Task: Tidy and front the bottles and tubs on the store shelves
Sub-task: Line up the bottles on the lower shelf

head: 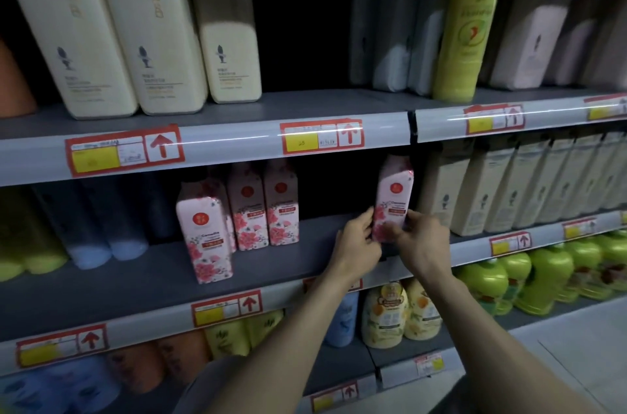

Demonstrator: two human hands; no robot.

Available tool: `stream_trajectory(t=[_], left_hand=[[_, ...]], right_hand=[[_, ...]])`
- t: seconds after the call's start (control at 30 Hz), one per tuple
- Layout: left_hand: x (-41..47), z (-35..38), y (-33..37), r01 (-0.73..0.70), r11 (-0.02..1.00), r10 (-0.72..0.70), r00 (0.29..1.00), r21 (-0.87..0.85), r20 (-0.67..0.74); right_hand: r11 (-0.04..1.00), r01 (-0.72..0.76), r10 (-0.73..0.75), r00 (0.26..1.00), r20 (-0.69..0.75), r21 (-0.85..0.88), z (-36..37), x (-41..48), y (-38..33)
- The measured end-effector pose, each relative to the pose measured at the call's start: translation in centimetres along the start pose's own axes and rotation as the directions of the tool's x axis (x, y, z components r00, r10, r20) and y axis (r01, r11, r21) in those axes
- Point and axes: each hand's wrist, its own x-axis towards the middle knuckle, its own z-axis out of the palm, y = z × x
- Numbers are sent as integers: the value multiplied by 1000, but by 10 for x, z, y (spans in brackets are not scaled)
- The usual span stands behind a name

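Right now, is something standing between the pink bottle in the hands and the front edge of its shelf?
Nothing visible: the pink bottle, held by both hands, has bare shelf in front of it.

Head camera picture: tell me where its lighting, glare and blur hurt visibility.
Head view: dim overall, shelf backs nearly black; glare streaks on the upper price strip; edges blurred and bowed by the wide lens; both hands and the pink bottle stay readable.

We hold one pink floral bottle (393,196) upright on the middle shelf (152,281), left hand (356,244) and right hand (420,240) gripping its base; three matching bottles (237,213) stand left.
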Motion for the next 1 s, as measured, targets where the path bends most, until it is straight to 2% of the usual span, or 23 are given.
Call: stream_trajectory(t=[0.1,0.3,0.53,0.63,0.73,0.9,1.0], left_hand=[[-20,-13,14,-13,999,13,1000,-36,11],[-64,-62,22,-27,998,30,998,58,-52],[-118,-129,10,-63,952,101,989,299,-111],[-134,-148,12,10,906,68,983,422,-170],[-147,-169,17,148,837,19,954,527,-298],[-160,-232,34,282,808,46,846,518,-532],[-162,-270,24,390,848,-148,824,359,-547]], right_hand=[[999,24,-24,1000,18,26,3,-3,-6],[986,141,-154,975,162,92,16,-27,-38],[957,270,-289,914,285,105,58,-60,-90],[955,273,-297,903,310,118,74,-64,-112],[963,243,-267,914,307,112,86,-67,-128],[970,209,-241,910,338,126,95,-66,-139],[966,229,-257,900,351,121,97,-67,-141]])
